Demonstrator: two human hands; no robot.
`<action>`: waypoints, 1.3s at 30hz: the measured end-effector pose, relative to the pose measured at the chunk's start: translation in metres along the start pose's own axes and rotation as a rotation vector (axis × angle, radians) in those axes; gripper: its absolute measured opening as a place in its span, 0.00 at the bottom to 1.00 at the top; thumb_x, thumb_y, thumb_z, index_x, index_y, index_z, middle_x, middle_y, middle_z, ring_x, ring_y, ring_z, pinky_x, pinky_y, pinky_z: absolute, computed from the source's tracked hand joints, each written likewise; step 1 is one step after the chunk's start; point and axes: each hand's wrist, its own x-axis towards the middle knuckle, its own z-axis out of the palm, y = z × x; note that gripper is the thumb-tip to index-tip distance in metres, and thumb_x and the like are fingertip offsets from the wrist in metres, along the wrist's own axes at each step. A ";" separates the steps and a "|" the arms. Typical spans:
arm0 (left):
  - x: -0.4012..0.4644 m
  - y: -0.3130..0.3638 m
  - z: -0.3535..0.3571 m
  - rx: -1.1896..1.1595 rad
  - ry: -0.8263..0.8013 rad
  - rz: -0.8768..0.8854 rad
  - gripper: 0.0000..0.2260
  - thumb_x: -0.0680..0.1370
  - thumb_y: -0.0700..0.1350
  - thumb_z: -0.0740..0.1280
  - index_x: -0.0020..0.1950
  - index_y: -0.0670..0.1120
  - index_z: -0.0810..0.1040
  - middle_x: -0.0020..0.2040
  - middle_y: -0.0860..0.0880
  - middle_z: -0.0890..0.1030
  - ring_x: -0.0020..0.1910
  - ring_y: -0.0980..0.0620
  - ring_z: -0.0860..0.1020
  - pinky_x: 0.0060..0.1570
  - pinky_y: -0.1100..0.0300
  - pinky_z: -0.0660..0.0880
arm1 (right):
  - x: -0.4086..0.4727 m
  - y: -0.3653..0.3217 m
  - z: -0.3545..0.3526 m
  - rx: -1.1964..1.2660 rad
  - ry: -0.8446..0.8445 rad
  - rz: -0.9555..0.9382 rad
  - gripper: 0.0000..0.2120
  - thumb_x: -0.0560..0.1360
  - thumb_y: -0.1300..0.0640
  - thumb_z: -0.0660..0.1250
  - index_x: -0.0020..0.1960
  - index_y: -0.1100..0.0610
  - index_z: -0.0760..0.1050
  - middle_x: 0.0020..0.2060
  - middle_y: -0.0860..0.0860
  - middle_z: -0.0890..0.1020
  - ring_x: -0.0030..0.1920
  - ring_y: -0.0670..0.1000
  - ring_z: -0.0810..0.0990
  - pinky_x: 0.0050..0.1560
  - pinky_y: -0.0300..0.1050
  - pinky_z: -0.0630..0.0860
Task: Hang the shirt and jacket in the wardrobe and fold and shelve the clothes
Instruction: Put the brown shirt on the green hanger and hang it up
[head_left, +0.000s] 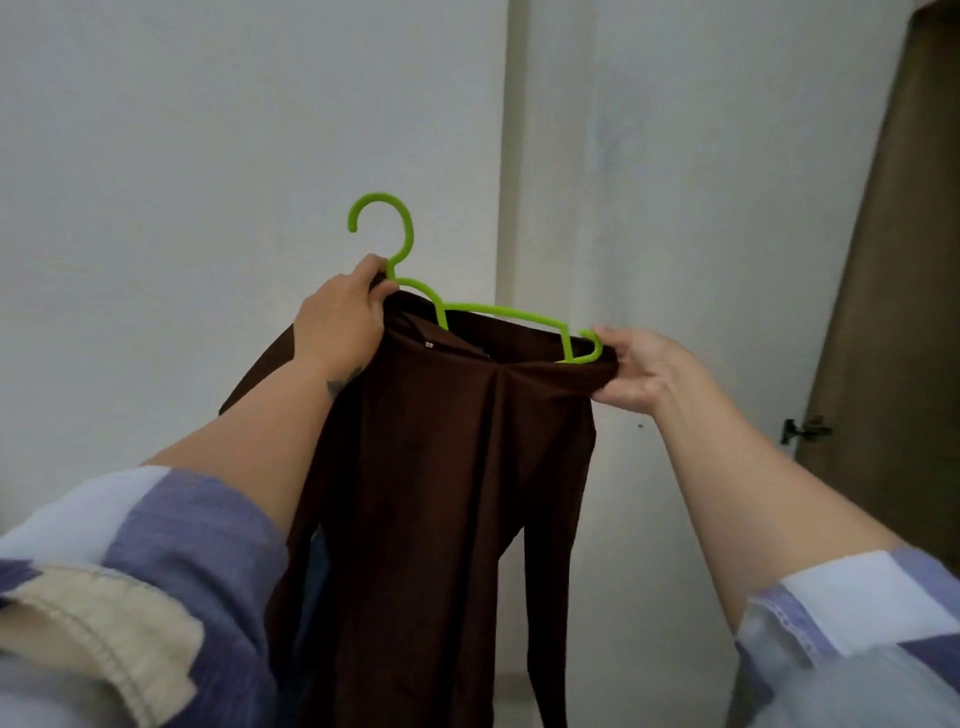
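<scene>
A dark brown shirt (447, 467) hangs in front of me from a bright green plastic hanger (498, 312), its hook pointing up and left. My left hand (340, 317) grips the hanger's neck together with the shirt's collar. My right hand (641, 371) pinches the shirt's shoulder fabric at the hanger's right end. The hanger's left arm is hidden inside the shirt. A sleeve trails down behind my left forearm.
A white wall (208, 156) with a vertical corner edge fills the background. A brown wooden door (893, 312) with a dark metal latch (805, 430) stands at the right. A beige garment (104, 634) lies over my left arm at the lower left.
</scene>
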 end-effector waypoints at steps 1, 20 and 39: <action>0.000 0.014 0.007 -0.001 0.006 0.025 0.12 0.82 0.49 0.56 0.60 0.46 0.71 0.49 0.39 0.80 0.48 0.37 0.76 0.40 0.53 0.66 | -0.004 -0.010 -0.012 -0.075 0.069 -0.038 0.12 0.80 0.65 0.56 0.41 0.55 0.69 0.39 0.55 0.78 0.34 0.53 0.80 0.28 0.44 0.79; -0.017 0.301 0.140 -0.497 -0.012 0.159 0.11 0.81 0.51 0.58 0.59 0.48 0.73 0.50 0.42 0.80 0.51 0.39 0.76 0.41 0.54 0.66 | -0.106 -0.122 -0.168 -1.799 0.771 -0.729 0.17 0.78 0.48 0.61 0.66 0.48 0.72 0.48 0.49 0.81 0.55 0.54 0.76 0.55 0.49 0.70; 0.036 0.343 0.251 -0.813 -0.216 0.311 0.16 0.83 0.51 0.51 0.49 0.43 0.73 0.49 0.38 0.79 0.51 0.38 0.75 0.43 0.54 0.64 | -0.099 -0.159 -0.223 -2.035 1.073 -0.790 0.11 0.80 0.51 0.59 0.57 0.52 0.76 0.50 0.53 0.80 0.53 0.58 0.75 0.51 0.54 0.71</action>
